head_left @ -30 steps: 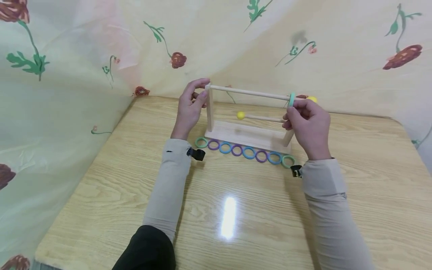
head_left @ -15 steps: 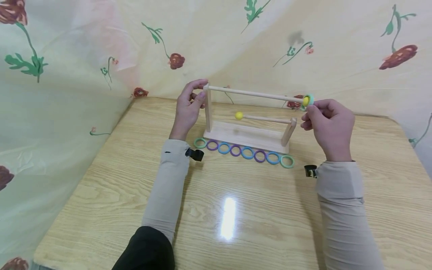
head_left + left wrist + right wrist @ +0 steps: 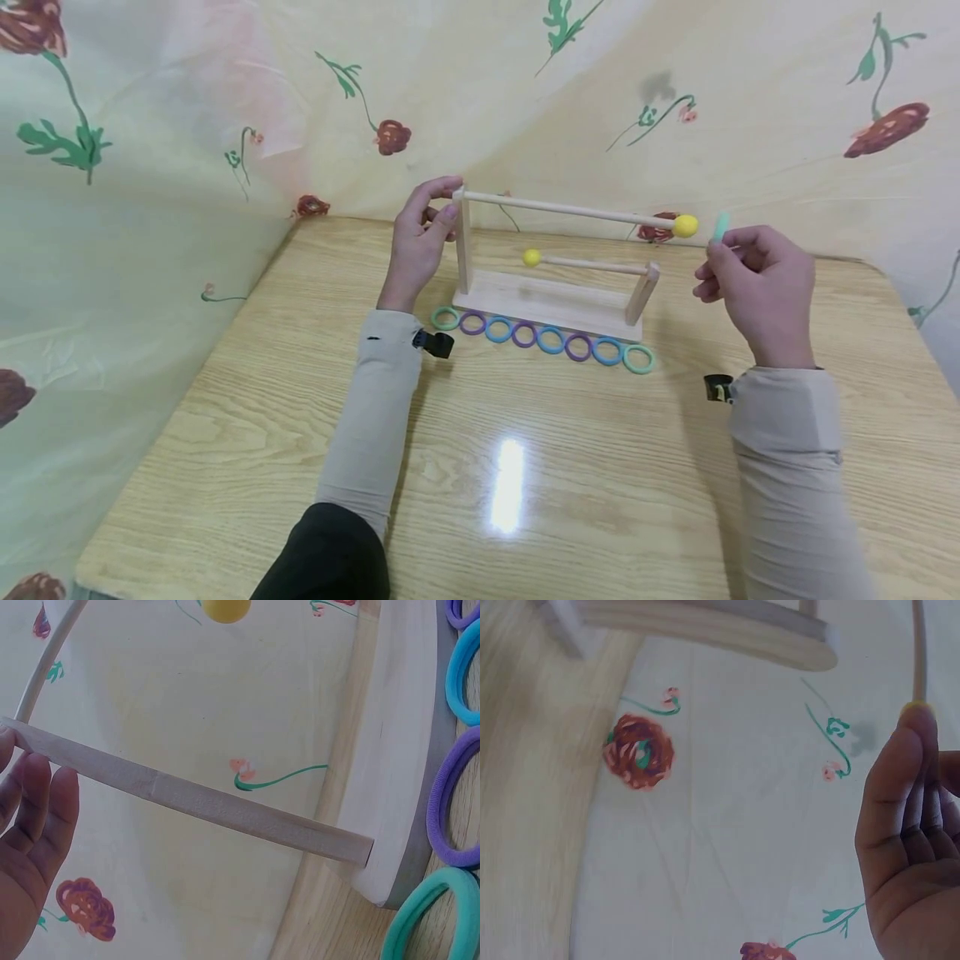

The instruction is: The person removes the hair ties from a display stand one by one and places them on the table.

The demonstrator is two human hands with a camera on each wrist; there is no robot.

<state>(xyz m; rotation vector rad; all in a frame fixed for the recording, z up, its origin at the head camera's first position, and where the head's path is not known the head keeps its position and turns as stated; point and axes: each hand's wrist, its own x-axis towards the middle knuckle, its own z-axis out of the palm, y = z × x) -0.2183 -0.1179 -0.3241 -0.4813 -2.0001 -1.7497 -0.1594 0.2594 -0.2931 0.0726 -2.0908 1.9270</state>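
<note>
A wooden stand (image 3: pixel 547 300) has a long upper rod (image 3: pixel 570 208) tipped with a yellow ball (image 3: pixel 686 226), and a shorter lower rod (image 3: pixel 592 265) from the right post. My left hand (image 3: pixel 418 246) grips the top of the left post (image 3: pixel 187 796); the left wrist view shows its fingers against the wood. Right of the yellow ball, my right hand (image 3: pixel 768 279) pinches a mint-green hair tie (image 3: pixel 721 227), apart from the rod. In the right wrist view my right hand (image 3: pixel 907 840) hides that hair tie. Neither rod carries a hair tie.
Along the stand's front edge lies a row of several hair ties, green (image 3: pixel 639 359) at both ends, with blue (image 3: pixel 551 340) and purple (image 3: pixel 578 347) ones between. A flowered cloth (image 3: pixel 480 100) hangs behind the wooden table (image 3: pixel 300 433).
My right hand has moved right, drawing the green hair tie along the upper rod, over the yellow ball and off its end. The left hand has stayed on the post.
</note>
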